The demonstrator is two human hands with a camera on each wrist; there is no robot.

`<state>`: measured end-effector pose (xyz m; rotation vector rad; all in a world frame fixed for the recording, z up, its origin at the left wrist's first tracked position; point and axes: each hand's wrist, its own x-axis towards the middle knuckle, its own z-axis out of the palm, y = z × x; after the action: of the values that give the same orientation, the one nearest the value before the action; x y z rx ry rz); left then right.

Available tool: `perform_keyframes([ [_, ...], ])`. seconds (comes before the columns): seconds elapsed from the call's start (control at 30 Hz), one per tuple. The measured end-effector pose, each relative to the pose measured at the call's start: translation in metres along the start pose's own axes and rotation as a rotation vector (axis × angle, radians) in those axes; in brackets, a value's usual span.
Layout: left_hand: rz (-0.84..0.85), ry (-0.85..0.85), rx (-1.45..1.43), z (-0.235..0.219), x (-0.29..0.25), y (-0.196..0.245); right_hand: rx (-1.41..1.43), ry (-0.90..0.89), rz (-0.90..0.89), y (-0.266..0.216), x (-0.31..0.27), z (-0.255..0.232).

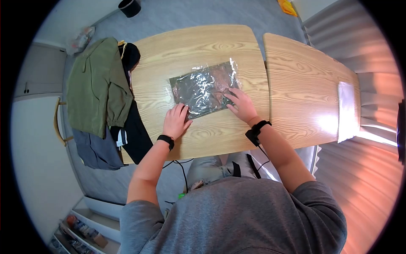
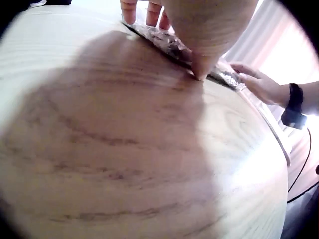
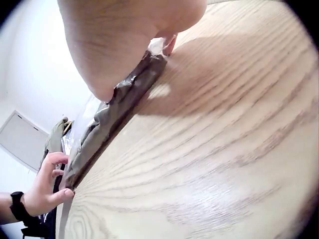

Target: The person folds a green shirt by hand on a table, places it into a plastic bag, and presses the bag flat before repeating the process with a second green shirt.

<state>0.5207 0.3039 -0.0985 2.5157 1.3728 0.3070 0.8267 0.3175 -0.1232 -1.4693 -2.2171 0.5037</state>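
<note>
A clear, shiny plastic bag [image 1: 203, 91] with dark folded fabric inside lies flat and slightly slanted on the wooden table [image 1: 148, 59]. My left hand [image 1: 176, 121] rests at its near left corner, fingertips on the plastic and thumb by the near edge. At the right end, my right hand [image 1: 242, 106] touches the bag with spread, relaxed fingers. From the right wrist view, the bag's side [image 3: 117, 112] looks thick and wrinkled, and the right palm hides part of it. The left wrist view catches only a strip of the bag [image 2: 167, 42] behind the left hand.
A green jacket [image 1: 95, 84] and dark trousers [image 1: 136, 133] are piled at the table's left end. To the right, past a narrow gap, a second table [image 1: 304, 80] bears a white flat packet [image 1: 346, 111]. A black bin [image 1: 129, 7] stands on the floor beyond.
</note>
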Motion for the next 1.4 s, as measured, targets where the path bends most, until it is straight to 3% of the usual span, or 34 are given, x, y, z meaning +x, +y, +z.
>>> perform_keyframes([
  [0.07, -0.035, 0.023, 0.040, 0.012, -0.001, -0.004, 0.019, -0.011, 0.006, 0.000, -0.001, -0.002],
  [0.17, 0.044, 0.105, 0.076, 0.016, 0.002, -0.012, 0.118, -0.042, 0.016, 0.002, -0.003, -0.008],
  [0.27, 0.003, -0.007, -0.011, 0.001, 0.010, -0.015, 0.259, -0.055, 0.049, 0.001, -0.004, -0.021],
  [0.33, -0.076, -0.177, -0.144, -0.021, 0.014, -0.015, 0.316, -0.053, 0.074, -0.002, -0.008, -0.037],
  [0.4, -0.044, -0.111, -0.184, -0.043, 0.012, -0.018, 0.446, -0.072, 0.090, -0.012, -0.009, -0.061],
  [0.53, -0.115, -0.102, -0.428, -0.080, 0.006, -0.031, 0.651, -0.025, 0.209, -0.032, -0.006, -0.089],
  [0.6, -0.393, -0.177, -0.761, -0.088, 0.008, -0.041, 0.562, -0.014, 0.215, -0.029, 0.004, -0.084],
  [0.63, -0.503, -0.138, -0.888, -0.080, 0.008, -0.050, 0.565, -0.008, 0.214, -0.028, 0.010, -0.078],
  [0.7, -0.487, -0.053, -0.967, -0.078, 0.009, -0.060, 0.371, -0.026, 0.298, -0.022, 0.021, -0.060],
  [0.77, -0.438, 0.084, -1.156, -0.080, 0.007, -0.063, 0.420, -0.032, 0.336, -0.016, 0.030, -0.048],
  [0.87, -0.563, 0.050, -1.061, -0.061, -0.009, -0.059, 0.488, -0.017, 0.366, -0.009, 0.035, -0.035],
  [0.9, -0.456, 0.035, -0.938, -0.021, -0.017, -0.086, 0.507, 0.002, 0.354, -0.008, 0.036, -0.033],
  [1.0, -0.524, 0.009, -1.035, -0.003, -0.014, -0.073, 0.500, -0.049, 0.461, -0.010, 0.036, -0.029],
  [1.13, -0.592, 0.180, -1.028, -0.021, 0.001, -0.043, 0.524, -0.032, 0.446, -0.028, 0.029, -0.047],
  [1.2, -0.574, 0.180, -1.049, -0.024, -0.003, -0.035, 0.660, -0.065, 0.499, -0.032, 0.018, -0.055],
  [1.23, -0.602, 0.105, -1.014, -0.021, -0.007, -0.033, 0.905, 0.018, 0.496, -0.031, 0.008, -0.048],
  [1.4, -0.775, -0.110, -0.870, 0.021, -0.021, -0.018, 0.750, 0.035, 0.615, 0.009, -0.034, 0.002],
])
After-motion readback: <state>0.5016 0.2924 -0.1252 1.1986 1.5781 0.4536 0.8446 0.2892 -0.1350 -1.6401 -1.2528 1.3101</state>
